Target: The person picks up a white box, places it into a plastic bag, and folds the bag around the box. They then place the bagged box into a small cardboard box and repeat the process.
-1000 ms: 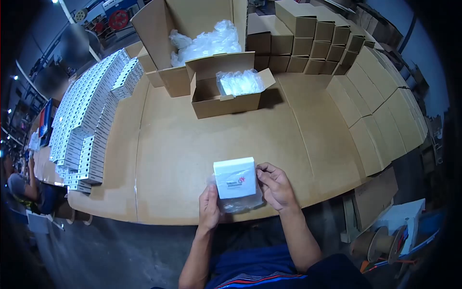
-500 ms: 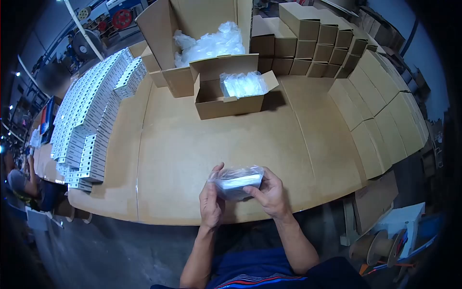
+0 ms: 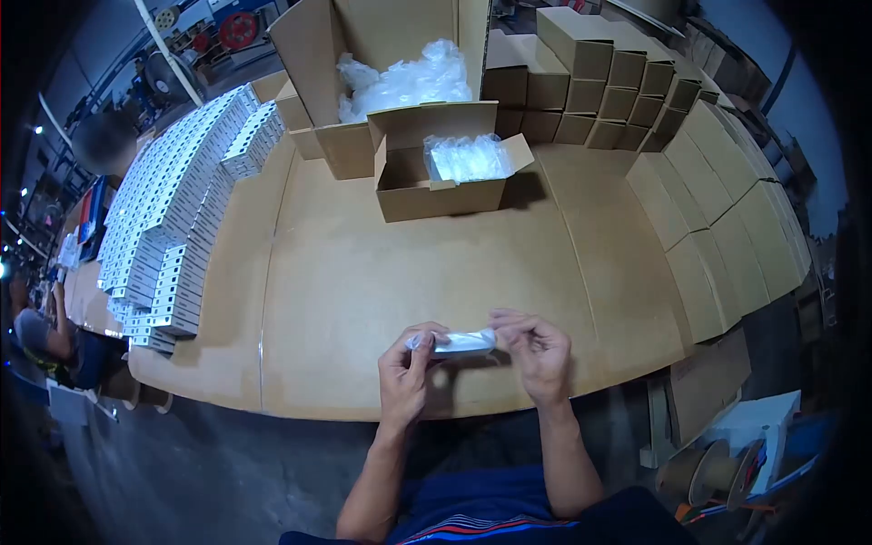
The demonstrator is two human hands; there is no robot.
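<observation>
A slim white packet in clear plastic bag film (image 3: 465,342) is held narrow edge up above the front of the table. My left hand (image 3: 404,377) grips its left end, thumb in front and fingers behind. At the packet's right end is my right hand (image 3: 542,359), its fingers bent in toward the thumb; any film pinched there is too faint to make out. Farther back, an open cardboard box (image 3: 440,202) holds a bundle of clear-wrapped packets (image 3: 468,160).
Behind stands a larger open carton (image 3: 345,154) of crumpled clear plastic bags (image 3: 409,82). Stacked white boxes (image 3: 168,213) line the left side. Brown cartons (image 3: 627,68) fill the back right, more cartons (image 3: 727,218) the right edge. Another person (image 3: 54,331) sits far left.
The packet has been turned from lying flatter to narrow edge up. My right hand has shifted right, from over its front to its right end. The left hand keeps its hold.
</observation>
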